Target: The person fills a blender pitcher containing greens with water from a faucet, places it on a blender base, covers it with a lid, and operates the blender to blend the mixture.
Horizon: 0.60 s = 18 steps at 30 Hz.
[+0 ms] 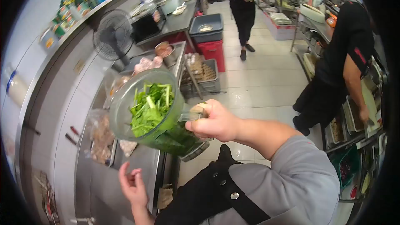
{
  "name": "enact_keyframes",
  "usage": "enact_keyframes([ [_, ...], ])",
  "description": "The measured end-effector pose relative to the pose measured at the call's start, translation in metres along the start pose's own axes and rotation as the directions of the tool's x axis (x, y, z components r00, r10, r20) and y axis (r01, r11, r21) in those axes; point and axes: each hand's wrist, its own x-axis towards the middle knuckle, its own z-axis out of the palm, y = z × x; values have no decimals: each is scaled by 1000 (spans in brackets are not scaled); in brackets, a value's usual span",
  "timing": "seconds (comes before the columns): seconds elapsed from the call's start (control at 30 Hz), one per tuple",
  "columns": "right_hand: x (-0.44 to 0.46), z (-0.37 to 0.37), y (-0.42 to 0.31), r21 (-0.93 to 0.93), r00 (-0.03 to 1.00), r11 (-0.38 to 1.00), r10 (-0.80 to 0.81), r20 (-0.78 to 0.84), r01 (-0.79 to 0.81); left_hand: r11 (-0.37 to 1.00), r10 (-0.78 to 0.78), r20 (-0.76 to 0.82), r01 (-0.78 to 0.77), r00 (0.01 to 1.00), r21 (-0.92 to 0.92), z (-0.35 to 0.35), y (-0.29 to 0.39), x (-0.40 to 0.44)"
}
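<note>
My right hand [213, 121] is wrapped round the handle of a clear blender jar [116, 112], raised in front of me and tilted. Chopped leafy greens [152, 110] fill much of the jar. Down at the lower left, my left hand [134, 184] is held out below the jar with its fingers loosely bent and apart, touching nothing. Beside it runs a steel counter [100, 183]. A plastic bag of pale brownish food [100, 135] lies on this counter behind the jar.
A fan [112, 35] stands by the left wall, under a shelf of cans [77, 10]. Crates [206, 27] line the aisle. One person [241, 4] faces me there, holding a container; another person [337, 58] reaches toward the right-hand rack.
</note>
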Motion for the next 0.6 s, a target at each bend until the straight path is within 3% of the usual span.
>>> enact_keyframes([
  [0.07,-10,-33,-10,2,993,1000,-15,-121,15,999,-47,174,44,984,21,43,-15,14],
  [0.3,-32,-147,-20,-101,871,995,-70,-485,24,996,-60,455,84,889,-35,168,-31,72],
  [0.43,-42,-209,-27,-81,787,994,-105,-608,70,988,-123,592,155,796,-2,251,-66,107],
  [0.53,-50,-255,-30,-36,758,993,-112,-643,116,994,-99,637,104,764,30,325,-120,145],
  [0.6,-53,-283,-36,-108,696,988,-155,-701,112,997,-77,670,71,738,36,383,-135,175],
])
